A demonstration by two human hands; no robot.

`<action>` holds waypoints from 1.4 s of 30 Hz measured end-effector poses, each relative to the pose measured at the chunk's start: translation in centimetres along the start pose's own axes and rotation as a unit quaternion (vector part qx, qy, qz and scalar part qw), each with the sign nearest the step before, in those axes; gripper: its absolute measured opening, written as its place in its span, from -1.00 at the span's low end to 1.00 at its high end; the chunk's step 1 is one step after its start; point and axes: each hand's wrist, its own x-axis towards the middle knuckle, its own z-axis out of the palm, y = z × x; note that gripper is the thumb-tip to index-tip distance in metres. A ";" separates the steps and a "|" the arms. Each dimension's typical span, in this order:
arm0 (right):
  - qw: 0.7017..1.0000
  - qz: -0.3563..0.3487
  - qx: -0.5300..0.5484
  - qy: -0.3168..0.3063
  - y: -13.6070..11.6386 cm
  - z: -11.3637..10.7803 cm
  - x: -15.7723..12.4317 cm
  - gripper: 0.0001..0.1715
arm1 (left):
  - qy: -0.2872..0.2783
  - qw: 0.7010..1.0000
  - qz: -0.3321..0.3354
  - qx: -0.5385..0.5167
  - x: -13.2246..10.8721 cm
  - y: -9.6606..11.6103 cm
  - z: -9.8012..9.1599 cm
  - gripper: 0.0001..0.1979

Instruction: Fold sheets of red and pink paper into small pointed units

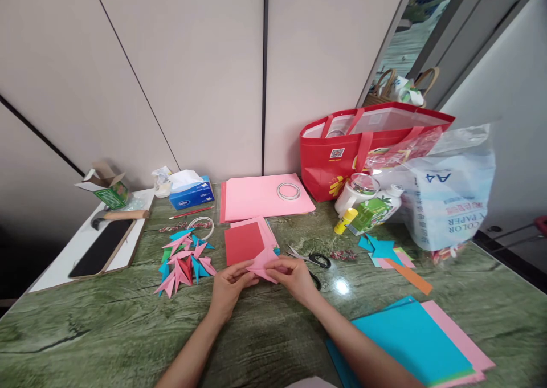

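Observation:
Both hands hold a folded pink paper piece point(264, 264) just above the green marble table point(106, 319). My left hand point(229, 286) pinches its left corner with curled fingers. My right hand point(294, 275) grips its right side, fingers closed on the fold. Right behind the piece lies a red paper square point(243, 243) on a small stack of pink squares. Left of my hands sits a heap of folded pink, blue and red paper points point(183, 261).
Scissors point(314, 258) lie right of my hands. Large pink sheets point(265, 197) with a tape ring point(289, 191), a tissue box point(191, 194), a red bag point(363, 148), a glue stick point(345, 221) and blue and pink sheets point(414, 342) surround the work spot.

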 end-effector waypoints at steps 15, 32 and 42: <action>1.000 -0.011 -0.016 0.008 0.1 0.0 -0.1 -0.91 | 0.004 1.000 -0.005 -0.026 0.1 -0.1 -0.1 -0.73; 1.000 -0.009 0.006 0.004 -0.2 0.2 -0.1 -0.87 | 0.008 0.999 0.023 -0.046 0.0 -0.2 -0.2 -0.65; 1.000 -0.024 -0.018 0.008 -0.3 0.1 -0.2 -0.90 | -0.028 0.999 -0.028 -0.029 0.2 -0.1 -0.4 -0.78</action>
